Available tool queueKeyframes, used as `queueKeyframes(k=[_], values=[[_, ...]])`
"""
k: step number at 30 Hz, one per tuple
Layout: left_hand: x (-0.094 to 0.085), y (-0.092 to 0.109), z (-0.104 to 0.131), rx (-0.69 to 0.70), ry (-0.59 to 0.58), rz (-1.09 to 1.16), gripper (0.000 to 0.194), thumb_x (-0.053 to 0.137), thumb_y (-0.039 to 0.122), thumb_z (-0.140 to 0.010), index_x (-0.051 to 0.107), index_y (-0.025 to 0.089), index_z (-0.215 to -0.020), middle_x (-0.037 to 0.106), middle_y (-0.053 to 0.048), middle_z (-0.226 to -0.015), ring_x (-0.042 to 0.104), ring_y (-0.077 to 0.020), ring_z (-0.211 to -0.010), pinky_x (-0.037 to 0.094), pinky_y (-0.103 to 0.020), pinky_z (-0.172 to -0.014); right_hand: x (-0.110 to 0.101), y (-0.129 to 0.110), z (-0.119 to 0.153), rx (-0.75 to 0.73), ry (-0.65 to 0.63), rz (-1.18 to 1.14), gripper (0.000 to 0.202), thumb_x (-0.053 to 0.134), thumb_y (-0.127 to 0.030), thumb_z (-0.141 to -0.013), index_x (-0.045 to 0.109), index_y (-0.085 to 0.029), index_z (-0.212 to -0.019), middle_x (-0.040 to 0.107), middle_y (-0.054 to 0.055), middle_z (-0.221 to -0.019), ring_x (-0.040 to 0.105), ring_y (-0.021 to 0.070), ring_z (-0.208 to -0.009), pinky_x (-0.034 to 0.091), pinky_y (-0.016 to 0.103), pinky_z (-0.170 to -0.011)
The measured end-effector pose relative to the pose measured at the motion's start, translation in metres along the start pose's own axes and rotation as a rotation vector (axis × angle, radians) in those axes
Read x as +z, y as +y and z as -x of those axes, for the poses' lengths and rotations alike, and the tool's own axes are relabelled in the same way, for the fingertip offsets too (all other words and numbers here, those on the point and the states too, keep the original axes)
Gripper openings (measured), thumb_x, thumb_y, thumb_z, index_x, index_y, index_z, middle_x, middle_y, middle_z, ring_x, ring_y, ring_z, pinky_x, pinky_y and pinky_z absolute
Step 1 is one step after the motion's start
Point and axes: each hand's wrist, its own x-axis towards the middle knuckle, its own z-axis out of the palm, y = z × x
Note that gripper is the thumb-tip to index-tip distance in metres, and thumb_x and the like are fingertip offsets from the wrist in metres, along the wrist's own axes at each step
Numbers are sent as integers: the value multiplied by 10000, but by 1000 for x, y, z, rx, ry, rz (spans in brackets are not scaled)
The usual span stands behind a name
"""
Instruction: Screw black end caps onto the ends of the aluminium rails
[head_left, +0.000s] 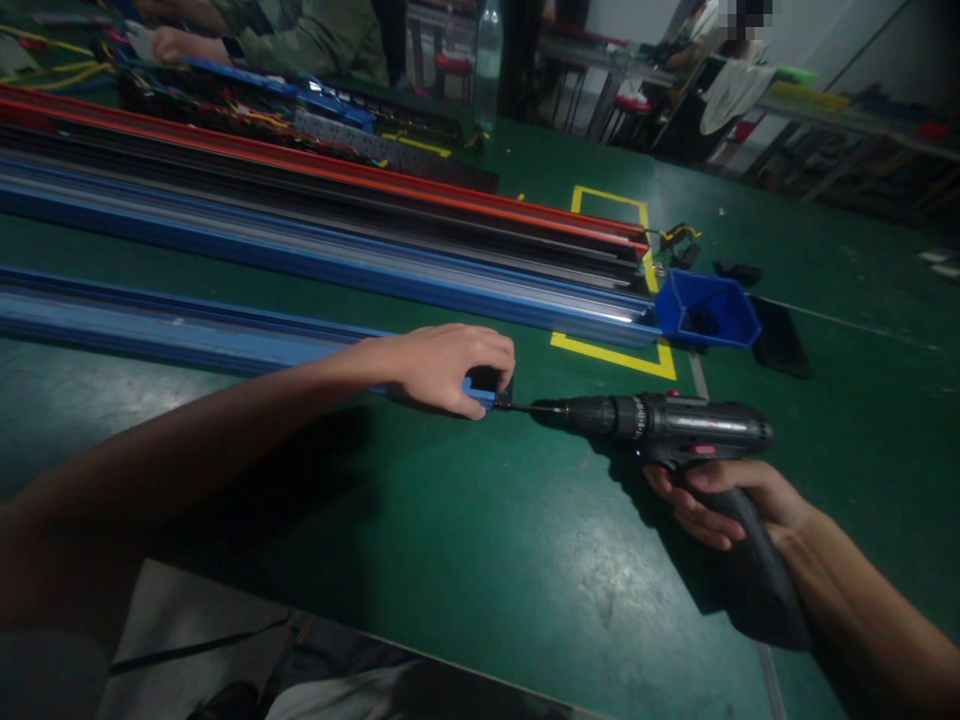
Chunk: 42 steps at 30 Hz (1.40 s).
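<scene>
The nearer blue rail (195, 335), left to centre, is held in the curled left hand (450, 365); the drill (697, 425), at right, is gripped by the right hand (739, 500). The bit (536, 408) should be kept straight.

Workshop, green surface (450, 540), blue bin (709, 310), long rails (300, 247) left of the bin, power drill (675, 430) in front of it, stools (454, 64) beyond it

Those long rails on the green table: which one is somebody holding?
The nearest blue rail, lying apart from the others: the left hand grips its end. The other rails, blue, black and red, lie together farther back, with no hand on them.
</scene>
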Motion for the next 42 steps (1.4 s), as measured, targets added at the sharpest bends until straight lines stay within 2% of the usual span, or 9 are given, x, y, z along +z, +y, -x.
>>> queueKeyframes(k=[11, 33, 42], values=[[0, 0, 0, 2, -2, 3, 215, 778, 314, -822, 666, 230, -985, 676, -27, -1064, 638, -222, -1014, 431, -317, -868, -1, 0, 1, 15, -1, -7, 259, 713, -222, -909, 784, -56, -1095, 687, 59, -804, 504, 39, -406, 544, 194, -463], [0, 1, 0, 14, 28, 41, 219, 785, 298, -802, 690, 226, -986, 693, -26, -1065, 651, -213, -1011, 449, -310, -880, 0, -1, 0, 3, -35, 4, 272, 710, -238, -922, 784, -53, -1107, 700, 66, -816, 501, 29, -405, 559, 187, -480], [0, 0, -1, 7, 3, 14, 219, 784, 316, -819, 663, 228, -979, 674, -32, -1054, 633, -220, -1007, 441, -320, -893, 3, -3, -2, -1, -53, 38, 255, 684, -240, -930, 772, -69, -1098, 706, 87, -859, 513, 47, -404, 545, 202, -468]])
